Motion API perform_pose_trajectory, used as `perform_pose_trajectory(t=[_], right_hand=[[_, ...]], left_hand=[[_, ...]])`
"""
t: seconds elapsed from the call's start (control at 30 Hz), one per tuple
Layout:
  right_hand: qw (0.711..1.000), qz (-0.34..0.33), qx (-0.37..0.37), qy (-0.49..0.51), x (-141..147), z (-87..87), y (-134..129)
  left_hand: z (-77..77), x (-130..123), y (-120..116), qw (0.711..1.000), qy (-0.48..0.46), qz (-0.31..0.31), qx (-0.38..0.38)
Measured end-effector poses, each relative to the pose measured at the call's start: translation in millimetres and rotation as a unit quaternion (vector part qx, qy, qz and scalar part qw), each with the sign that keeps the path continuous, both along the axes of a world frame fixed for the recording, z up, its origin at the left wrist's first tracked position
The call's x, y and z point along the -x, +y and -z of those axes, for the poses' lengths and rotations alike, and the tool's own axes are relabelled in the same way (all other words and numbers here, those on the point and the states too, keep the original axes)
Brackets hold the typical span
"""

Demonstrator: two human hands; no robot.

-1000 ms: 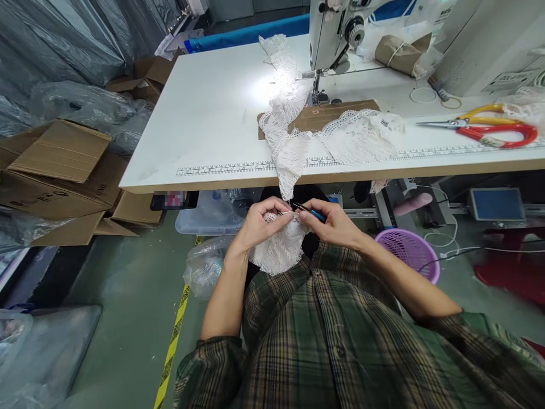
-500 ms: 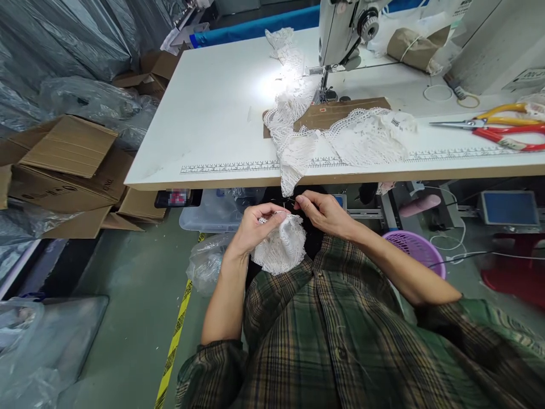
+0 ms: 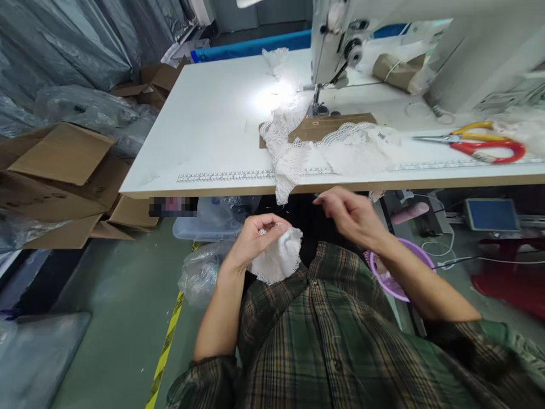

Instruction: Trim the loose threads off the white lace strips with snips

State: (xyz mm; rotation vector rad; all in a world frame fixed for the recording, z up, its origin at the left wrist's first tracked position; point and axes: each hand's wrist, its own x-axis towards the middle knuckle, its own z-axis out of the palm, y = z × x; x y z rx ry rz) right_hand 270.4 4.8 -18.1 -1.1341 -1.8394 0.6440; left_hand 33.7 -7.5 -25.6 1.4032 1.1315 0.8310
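Observation:
My left hand (image 3: 258, 241) pinches a piece of white lace fabric (image 3: 279, 258) between thumb and fingers, in front of the plaid shirt. The fabric hangs down from the fingertips. To its right, apart from the fabric, my right hand (image 3: 351, 218) is raised close under the table edge. Its fingers are curled together, and whatever they hold is hidden or too small to name. Above both hands, a strip of white lace (image 3: 285, 165) lies on the table, with one end drooping over the front edge.
A sewing machine (image 3: 334, 45) stands on the white table (image 3: 204, 119), with brown cardboard (image 3: 326, 128) beneath more lace. Red- and yellow-handled scissors (image 3: 481, 142) lie at the right. Cardboard boxes (image 3: 63, 153) are at the left, and a purple basket (image 3: 400, 295) is below right.
My right hand has moved right, away from the lace fabric. My left hand still holds the fabric, which hangs flatter. The view has shifted slightly.

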Motion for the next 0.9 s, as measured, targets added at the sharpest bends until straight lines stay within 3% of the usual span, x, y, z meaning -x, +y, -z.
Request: perform_pose_trajectory(t=[0.07, 0.17, 0.3, 0.37, 0.43, 0.53, 0.63, 0.77, 0.9], right_hand=[[0.993, 0.103, -0.055, 0.005, -36.6, -17.8, 8.6], [0.959, 0.265, -0.095, -0.046, -95.7, -41.2, 31.4], [0.888, 0.401, -0.028, -0.224, -150.4, -54.3, 62.5], [0.861, 0.405, 0.006, -0.308, -160.6, -52.8, 71.9], [0.855, 0.370, 0.015, -0.364, -162.6, -48.7, 76.6], [0.858, 0.330, -0.022, -0.393, -158.9, -43.5, 81.0], [0.883, 0.316, -0.072, -0.339, -149.6, -42.0, 90.9], [0.938, 0.232, -0.061, -0.250, -129.6, -42.7, 111.7], [0.949, 0.213, -0.010, -0.231, -118.0, -43.2, 123.1]], left_hand=[[-9.2, -8.7, -6.5, 1.000, 0.001, 0.022, -0.003], [-25.4, -31.4, -15.9, 0.995, -0.017, 0.093, 0.012], [-29.9, -73.7, -17.4, 0.989, -0.057, 0.135, 0.022], [-15.5, -94.1, -9.8, 0.992, -0.043, 0.119, 0.011], [9.9, -108.7, 2.5, 0.996, 0.000, 0.088, -0.009], [53.5, -115.8, 21.1, 0.996, 0.058, 0.062, -0.016], [80.8, -112.6, 30.9, 0.996, 0.083, 0.039, -0.009], [85.2, -107.3, 32.3, 0.997, 0.064, 0.045, 0.009], [81.4, -103.9, 32.2, 0.997, 0.058, 0.052, 0.017]])
